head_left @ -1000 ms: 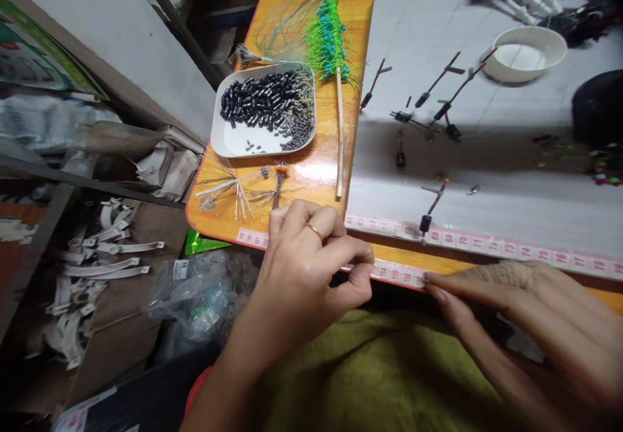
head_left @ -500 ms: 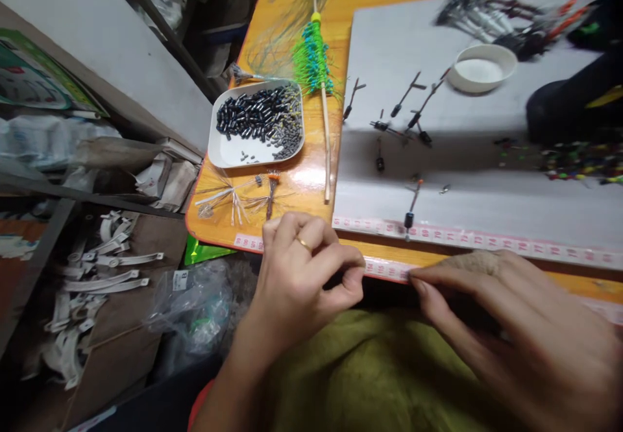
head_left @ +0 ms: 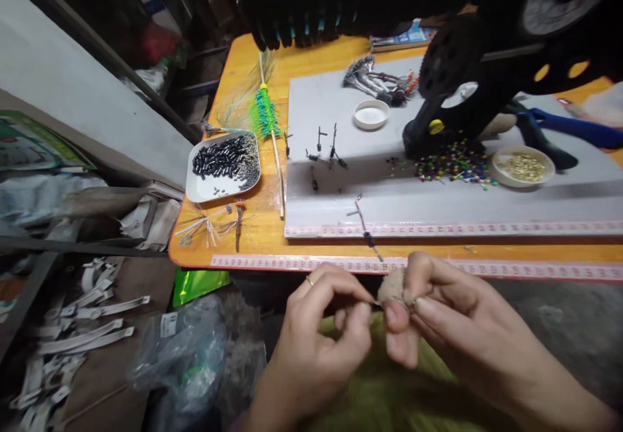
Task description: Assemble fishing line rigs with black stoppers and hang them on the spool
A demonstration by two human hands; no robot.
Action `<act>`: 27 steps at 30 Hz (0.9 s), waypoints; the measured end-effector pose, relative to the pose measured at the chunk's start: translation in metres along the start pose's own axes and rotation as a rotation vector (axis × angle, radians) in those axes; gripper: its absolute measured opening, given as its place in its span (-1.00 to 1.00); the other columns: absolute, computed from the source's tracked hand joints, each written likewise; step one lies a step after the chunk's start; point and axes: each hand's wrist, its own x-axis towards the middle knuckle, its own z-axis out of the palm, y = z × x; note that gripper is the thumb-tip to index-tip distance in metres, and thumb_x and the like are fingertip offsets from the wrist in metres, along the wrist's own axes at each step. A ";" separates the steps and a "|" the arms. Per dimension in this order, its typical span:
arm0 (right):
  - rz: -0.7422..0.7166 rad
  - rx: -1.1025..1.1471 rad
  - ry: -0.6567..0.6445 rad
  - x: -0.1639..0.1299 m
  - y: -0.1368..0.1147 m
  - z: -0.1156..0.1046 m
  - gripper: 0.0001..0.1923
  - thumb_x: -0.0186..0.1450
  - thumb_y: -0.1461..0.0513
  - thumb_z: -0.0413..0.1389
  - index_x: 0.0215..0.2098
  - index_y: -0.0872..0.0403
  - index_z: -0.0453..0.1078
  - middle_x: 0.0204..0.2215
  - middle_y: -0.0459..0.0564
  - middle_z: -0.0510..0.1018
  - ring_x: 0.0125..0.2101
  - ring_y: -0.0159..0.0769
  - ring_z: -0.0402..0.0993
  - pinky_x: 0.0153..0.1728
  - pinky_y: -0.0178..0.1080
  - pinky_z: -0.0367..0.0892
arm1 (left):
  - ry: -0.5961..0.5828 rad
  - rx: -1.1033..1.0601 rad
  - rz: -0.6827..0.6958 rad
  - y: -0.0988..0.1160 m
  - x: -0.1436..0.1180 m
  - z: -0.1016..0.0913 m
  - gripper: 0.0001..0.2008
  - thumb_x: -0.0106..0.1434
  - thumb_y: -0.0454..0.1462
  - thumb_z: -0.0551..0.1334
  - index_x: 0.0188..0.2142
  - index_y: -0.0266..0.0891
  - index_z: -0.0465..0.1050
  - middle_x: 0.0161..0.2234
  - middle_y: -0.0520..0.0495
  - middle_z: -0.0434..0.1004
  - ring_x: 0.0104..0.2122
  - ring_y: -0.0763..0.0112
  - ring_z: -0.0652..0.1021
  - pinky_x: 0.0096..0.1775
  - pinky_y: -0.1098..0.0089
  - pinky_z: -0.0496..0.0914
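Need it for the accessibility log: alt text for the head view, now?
Left hand and right hand meet fingertip to fingertip over a small tan wad, below the edge of an orange table. On it lie measuring tapes, a tray of dark beads and colourful pins.

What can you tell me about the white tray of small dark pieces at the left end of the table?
The white tray is shallow and squarish with rounded corners, plastic by its look, lying flat on the orange table near its left edge. Small dark cylindrical pieces fill its far half, with greyer ones heaped on the right side; the near part is mostly bare, with a few strays. Neither hand touches it. A thin stick with green tufts lies just to its right.
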 end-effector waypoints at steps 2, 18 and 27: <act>0.000 0.024 -0.018 -0.001 0.001 0.000 -0.84 0.46 0.17 0.11 -0.28 0.06 0.34 -0.34 -0.03 0.61 -0.39 -0.34 0.63 -0.32 -0.25 0.57 | -0.075 -0.060 -0.060 0.005 0.011 0.000 -0.79 0.42 -0.26 0.15 -0.10 -0.16 0.57 -0.21 -0.15 0.53 -0.20 0.27 0.56 -0.18 0.28 0.49; 0.078 0.072 -0.043 -0.011 -0.001 -0.006 -0.79 0.48 0.16 0.10 -0.28 0.10 0.42 -0.43 -0.05 0.61 -0.50 -0.49 0.52 -0.44 -0.42 0.39 | 0.104 -1.014 -0.239 0.018 0.048 0.039 -0.86 0.32 -0.19 0.37 -0.35 -0.17 0.62 -0.64 0.13 0.35 -0.73 0.74 0.15 -0.66 0.69 0.05; -0.112 -0.446 0.184 -0.011 -0.016 0.004 -0.80 0.43 0.18 0.13 -0.34 0.06 0.43 -0.47 -0.09 0.58 -0.51 -0.46 0.57 -0.44 -0.46 0.50 | 0.104 -0.875 -0.277 0.012 0.031 0.026 -0.83 0.35 -0.17 0.33 -0.30 -0.20 0.65 -0.34 -0.03 0.55 -0.57 0.67 0.36 -0.51 0.59 0.22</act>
